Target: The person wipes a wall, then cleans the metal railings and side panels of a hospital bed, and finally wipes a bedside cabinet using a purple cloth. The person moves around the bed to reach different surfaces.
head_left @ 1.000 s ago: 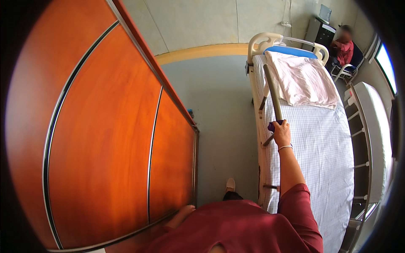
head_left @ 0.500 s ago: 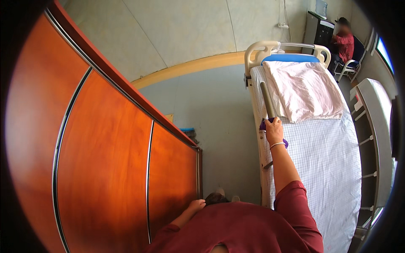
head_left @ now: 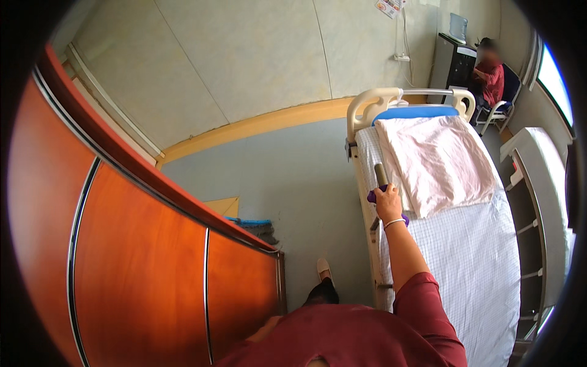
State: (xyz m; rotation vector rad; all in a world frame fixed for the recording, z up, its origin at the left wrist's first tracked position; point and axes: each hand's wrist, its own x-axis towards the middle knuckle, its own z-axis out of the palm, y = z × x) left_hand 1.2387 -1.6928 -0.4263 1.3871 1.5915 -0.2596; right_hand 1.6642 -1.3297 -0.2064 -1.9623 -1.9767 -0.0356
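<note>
The right hand [head_left: 387,203] is grasping a purple cloth [head_left: 372,196], its fingers curling over it around a bar-like side rail [head_left: 381,174]. The rail's long axis is running along the left edge of the bed [head_left: 455,275], roughly parallel to that edge, with its far end pointing toward the cream headboard [head_left: 361,115] and slanting slightly left. The cloth is lying across the rail, one part showing left of the fingers and another beside the wrist. A pale pink folded piece of bedding [head_left: 443,162] is resting just right of the rail.

The left hand [head_left: 272,321] is showing only partly, near an orange-brown panelled cabinet [head_left: 147,269]; whether its fingers are gripping anything, I cannot tell. The cabinet's panels are hiding its inside. Beyond the headboard, a clear bluish bottle [head_left: 458,27] is standing on a dark water dispenser [head_left: 460,68]; its fill level is too small to tell.
</note>
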